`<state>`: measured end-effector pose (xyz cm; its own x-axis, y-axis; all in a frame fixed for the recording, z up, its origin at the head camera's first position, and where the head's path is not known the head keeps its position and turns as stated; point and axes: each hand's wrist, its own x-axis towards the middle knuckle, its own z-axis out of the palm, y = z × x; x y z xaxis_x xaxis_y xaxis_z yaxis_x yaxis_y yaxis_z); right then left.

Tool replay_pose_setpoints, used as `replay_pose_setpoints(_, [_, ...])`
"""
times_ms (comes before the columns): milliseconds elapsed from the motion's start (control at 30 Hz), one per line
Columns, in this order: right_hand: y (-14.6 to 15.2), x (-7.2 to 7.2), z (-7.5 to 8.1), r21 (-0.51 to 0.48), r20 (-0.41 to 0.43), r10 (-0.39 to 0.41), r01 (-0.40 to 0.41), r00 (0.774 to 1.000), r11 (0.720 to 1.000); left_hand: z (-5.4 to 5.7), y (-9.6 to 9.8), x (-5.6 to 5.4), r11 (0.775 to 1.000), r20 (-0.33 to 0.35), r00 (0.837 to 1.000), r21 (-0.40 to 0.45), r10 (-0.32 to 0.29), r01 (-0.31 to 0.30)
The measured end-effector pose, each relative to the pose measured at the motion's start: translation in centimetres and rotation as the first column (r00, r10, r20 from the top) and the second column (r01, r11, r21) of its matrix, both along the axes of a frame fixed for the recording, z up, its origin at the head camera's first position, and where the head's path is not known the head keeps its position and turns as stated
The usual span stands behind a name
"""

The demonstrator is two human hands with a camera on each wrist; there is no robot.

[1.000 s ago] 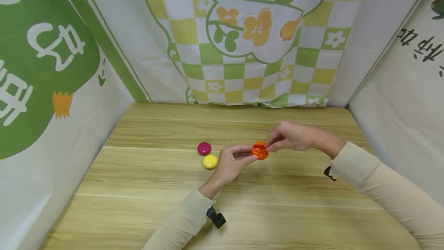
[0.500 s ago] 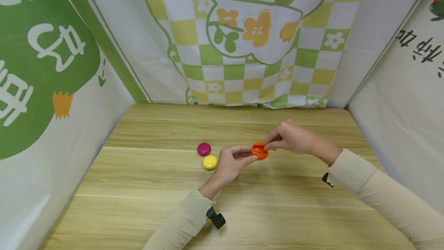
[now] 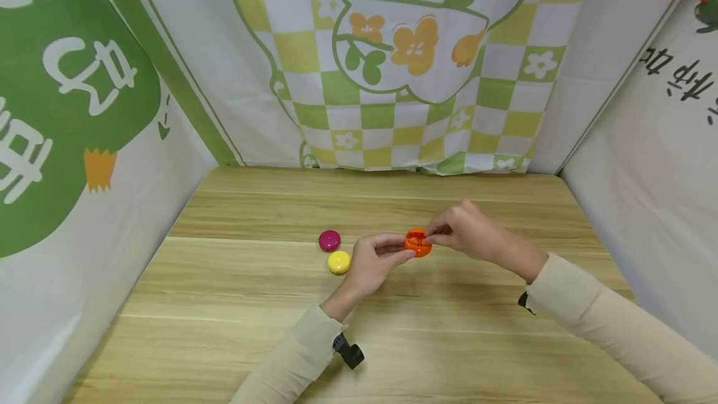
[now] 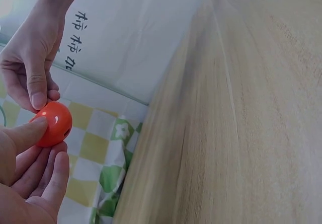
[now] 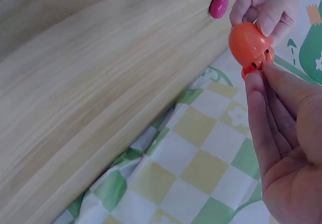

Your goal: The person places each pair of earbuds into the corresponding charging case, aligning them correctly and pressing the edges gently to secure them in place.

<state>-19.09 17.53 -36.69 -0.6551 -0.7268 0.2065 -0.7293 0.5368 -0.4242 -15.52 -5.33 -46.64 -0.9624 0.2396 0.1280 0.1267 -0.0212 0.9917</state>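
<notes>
An orange earbud case, round and glossy with its lid raised, is held above the table in the left hand. The left thumb lies along its near side, with fingers behind it. From the right, the right hand reaches to the case's mouth, thumb and index finger pinching a small orange earbud that their tips partly cover. In the left wrist view, the case's smooth outside faces the camera, hiding the inside. Left of the hands, a magenta round case and a yellow round case lie closed on the table.
The wood-grain table runs back to a checkered cloth. White printed sheets stand along both sides. A black wrist camera sits at the left cuff; another shows at the right cuff.
The right forearm has swung slightly inward and toward the body, its fingertips moving a little left, closer into the orange case. The left hand and the two cases on the table are nearly unmoved.
</notes>
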Motion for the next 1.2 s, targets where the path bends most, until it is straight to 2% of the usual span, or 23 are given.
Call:
replay_pose_setpoints(100, [0.1, -0.1, 0.4, -0.022, 0.033, -0.038, 0.039, 0.999, 0.999, 0.0, 0.0, 0.0, 1.0, 0.001, 1.0, -0.003, 0.001, -0.001])
replay_pose_setpoints(167, [0.4, -0.4, 0.8, -0.033, 0.089, -0.069, 0.072, 0.994, 0.997, 0.0, 0.0, 0.1, 1.0, 0.005, 1.0, -0.007, 0.002, -0.002])
replay_pose_setpoints(267, [0.9, -1.0, 1.7, -0.038, 0.204, -0.116, 0.126, 0.972, 0.991, 0.2, 0.0, 0.1, 1.0, 0.01, 1.0, -0.004, 0.004, -0.004])
replay_pose_setpoints(333, [1.3, -1.4, 2.0, -0.048, 0.286, -0.127, 0.147, 0.95, 0.988, 0.3, 0.0, 0.2, 1.0, 0.013, 1.0, 0.001, 0.004, -0.004])
replay_pose_setpoints(400, [1.6, -1.7, 1.9, -0.066, 0.367, -0.141, 0.177, 0.919, 0.982, 0.4, 0.1, 0.2, 1.0, 0.013, 1.0, 0.009, 0.002, -0.002])
replay_pose_setpoints(467, [2.0, -1.9, 1.5, -0.093, 0.461, -0.151, 0.217, 0.875, 0.972, 0.5, 0.2, 0.2, 1.0, 0.012, 1.0, 0.011, -0.001, 0.001])
replay_pose_setpoints(533, [2.4, -2.1, 0.7, -0.121, 0.568, -0.151, 0.263, 0.809, 0.957, 0.5, 0.2, 0.3, 1.0, 0.007, 1.0, 0.009, -0.004, 0.004])
replay_pose_setpoints(667, [2.7, -2.2, -1.4, -0.167, 0.741, -0.112, 0.344, 0.662, 0.924, 0.6, 0.1, 0.4, 1.0, -0.001, 1.0, -0.003, -0.005, 0.005])
replay_pose_setpoints(767, [2.7, -2.2, -2.9, -0.223, 0.803, -0.046, 0.371, 0.594, 0.902, 0.6, 0.2, 0.4, 1.0, 0.001, 1.0, -0.007, -0.007, 0.007])
replay_pose_setpoints(867, [2.5, -2.2, -3.9, -0.282, 0.835, 0.02, 0.396, 0.55, 0.874, 0.6, 0.4, 0.4, 1.0, 0.0, 1.0, -0.017, -0.011, 0.011])
replay_pose_setpoints(933, [2.4, -2.2, -4.4, -0.306, 0.846, 0.049, 0.408, 0.531, 0.86, 0.6, 0.4, 0.4, 1.0, -0.007, 1.0, -0.027, -0.013, 0.012])
replay_pose_setpoints(1200, [2.2, -2.5, -4.7, -0.337, 0.868, 0.107, 0.418, 0.485, 0.844, 0.6, 0.6, 0.4, 0.999, -0.02, 1.0, -0.036, -0.016, 0.015])
